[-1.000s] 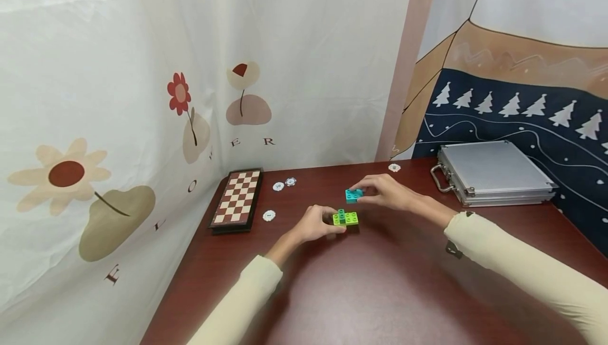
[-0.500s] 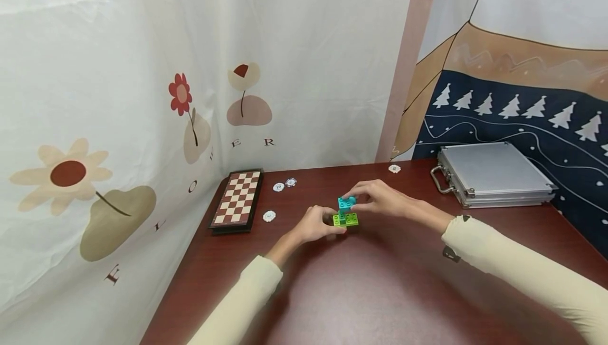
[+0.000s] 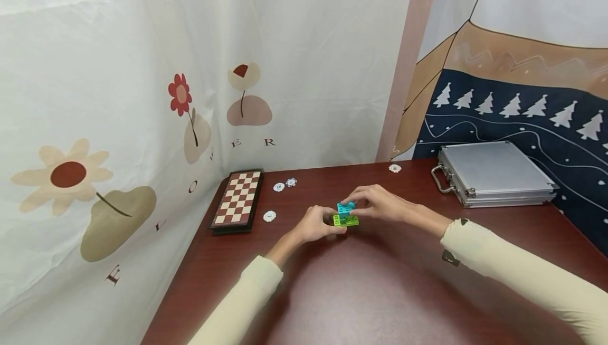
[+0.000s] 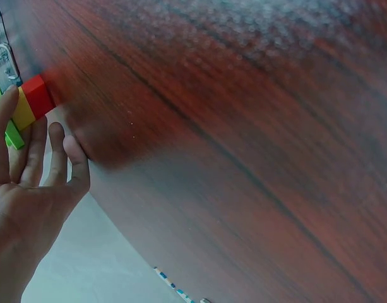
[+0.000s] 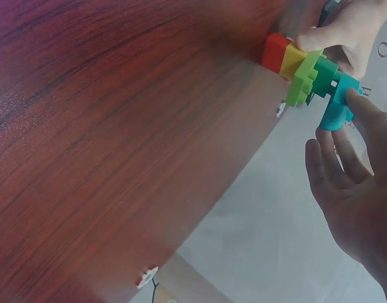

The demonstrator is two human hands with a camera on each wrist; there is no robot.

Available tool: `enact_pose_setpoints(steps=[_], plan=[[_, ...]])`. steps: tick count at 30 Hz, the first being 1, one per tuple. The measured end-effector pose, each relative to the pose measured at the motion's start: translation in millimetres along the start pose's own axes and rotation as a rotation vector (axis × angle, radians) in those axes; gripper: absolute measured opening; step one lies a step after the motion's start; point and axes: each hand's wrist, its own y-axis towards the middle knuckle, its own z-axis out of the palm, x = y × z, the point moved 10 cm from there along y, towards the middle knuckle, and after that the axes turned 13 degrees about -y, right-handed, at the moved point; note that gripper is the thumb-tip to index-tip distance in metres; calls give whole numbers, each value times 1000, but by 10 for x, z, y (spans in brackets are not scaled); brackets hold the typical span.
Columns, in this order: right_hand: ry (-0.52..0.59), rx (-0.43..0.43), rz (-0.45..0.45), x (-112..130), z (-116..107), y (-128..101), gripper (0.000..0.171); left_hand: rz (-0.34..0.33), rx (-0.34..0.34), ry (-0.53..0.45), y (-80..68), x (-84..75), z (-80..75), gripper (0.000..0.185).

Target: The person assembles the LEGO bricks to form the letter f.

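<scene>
- A small stack of plastic building bricks (image 3: 345, 220) is seen near the middle of the dark red wooden tabletop (image 3: 380, 292); in the right wrist view its layers are shown as red (image 5: 274, 52), yellow (image 5: 293, 62) and light green (image 5: 305, 79).
- The stack is held at its left side by the left hand (image 3: 315, 223), whose grip is curled about the lower bricks.
- A turquoise plastic brick (image 3: 345, 208) is pinched between the thumb and fingers of the right hand (image 3: 380, 202) and is set on top of the light green layer, touching it.
- A folded chessboard of brown and cream squares (image 3: 237, 199) is seen at the left edge of the tabletop, beside the flowered white curtain (image 3: 142, 70).
- Three round white chips (image 3: 269, 216) are found between the chessboard and the hands; a fourth lies near the far edge.
- A closed silver metal case (image 3: 491, 172) lies at the right, well apart from the bricks.
</scene>
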Motion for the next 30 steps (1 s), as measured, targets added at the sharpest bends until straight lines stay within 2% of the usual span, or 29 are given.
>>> enact_pose_setpoints(steps=[10,19,30], plan=[[6,0,-15,7,26,-16,33,18,7,16,8,-16,-3,43],[64,10,1,5,60,-15,33,23,7,8,-6,-28,0,43],[27,2,-10,7,63,-5,33,20,-1,8,-16,-35,-7,40]])
